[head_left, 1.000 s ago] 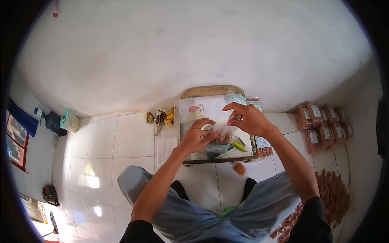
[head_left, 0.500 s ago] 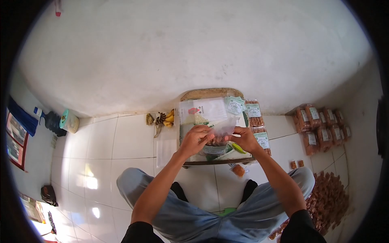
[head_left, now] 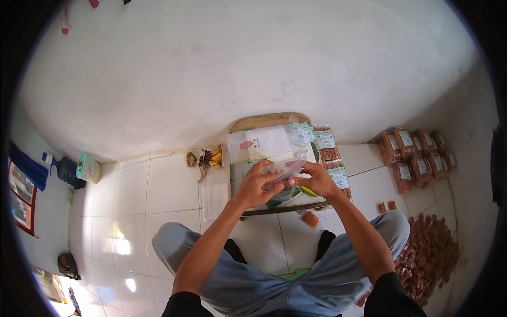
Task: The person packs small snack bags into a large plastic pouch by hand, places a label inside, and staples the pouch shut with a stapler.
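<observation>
Over the low table, a clear plastic bag (head_left: 289, 170) with darker contents low inside is held up between both hands. My left hand (head_left: 256, 185) grips its left side, with the fingers partly spread over the film. My right hand (head_left: 316, 180) pinches the right edge of the bag, thumb towards the middle. The bag's lower part is mostly hidden behind the left fingers. Just below the right hand lies a yellow-green tool (head_left: 308, 191), partly covered; its kind is not clear. Printed paper labels (head_left: 300, 135) lie at the table's back right.
The wood-edged low table (head_left: 266, 118) stands by the wall. Labelled packs (head_left: 325, 143) line its right side. More filled packs (head_left: 421, 165) are stacked on the right, above a heap of small brown packets (head_left: 430, 256). Bananas (head_left: 215, 157) lie left of the table.
The bag's upper film has been drawn together between my hands, and its brown contents show less. My left fingers have spread further across it. The view has shifted slightly.
</observation>
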### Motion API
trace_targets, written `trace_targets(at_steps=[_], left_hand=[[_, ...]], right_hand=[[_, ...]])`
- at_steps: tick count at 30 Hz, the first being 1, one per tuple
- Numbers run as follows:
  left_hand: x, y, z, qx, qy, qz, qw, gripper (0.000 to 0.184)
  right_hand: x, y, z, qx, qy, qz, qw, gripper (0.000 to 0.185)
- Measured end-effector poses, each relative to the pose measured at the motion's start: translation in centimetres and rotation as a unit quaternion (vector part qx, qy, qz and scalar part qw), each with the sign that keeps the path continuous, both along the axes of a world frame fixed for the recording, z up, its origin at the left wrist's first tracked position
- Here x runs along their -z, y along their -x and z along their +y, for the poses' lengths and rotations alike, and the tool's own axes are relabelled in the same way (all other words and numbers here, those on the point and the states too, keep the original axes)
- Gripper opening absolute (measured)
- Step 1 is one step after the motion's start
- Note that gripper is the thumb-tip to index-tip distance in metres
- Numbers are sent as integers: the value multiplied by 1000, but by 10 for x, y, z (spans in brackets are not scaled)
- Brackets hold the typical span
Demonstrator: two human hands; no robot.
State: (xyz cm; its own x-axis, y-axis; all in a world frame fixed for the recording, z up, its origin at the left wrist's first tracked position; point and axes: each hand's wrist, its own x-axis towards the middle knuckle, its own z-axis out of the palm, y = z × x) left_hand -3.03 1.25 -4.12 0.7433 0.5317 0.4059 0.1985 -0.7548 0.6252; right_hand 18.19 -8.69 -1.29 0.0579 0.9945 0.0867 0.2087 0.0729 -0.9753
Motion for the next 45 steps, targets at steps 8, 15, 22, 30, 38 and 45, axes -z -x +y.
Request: trace_targets(at_steps=[8,15,22,30,38,45], left_hand=[[2,-3,-9,-9,202,-128,971,32],[6,-4,-14,-78,300,-179,934,26],[8,-13,-12,-114,161,-228,954,17],[15,-17,4,-119,242,-232,935,19],[12,-14,-8,-130,241,-256,927,14],[29,-16,-2,-118,267,-293,910,14]], right_hand=[[16,3,8,31,-5,93,995,18],[27,4,17,40,28,141,989,22],[24,7,22,64,20,175,982,22],[26,6,26,70,29,123,989,26],[44,11,23,124,-91,43,987,19],[27,26,24,98,-41,156,982,17]])
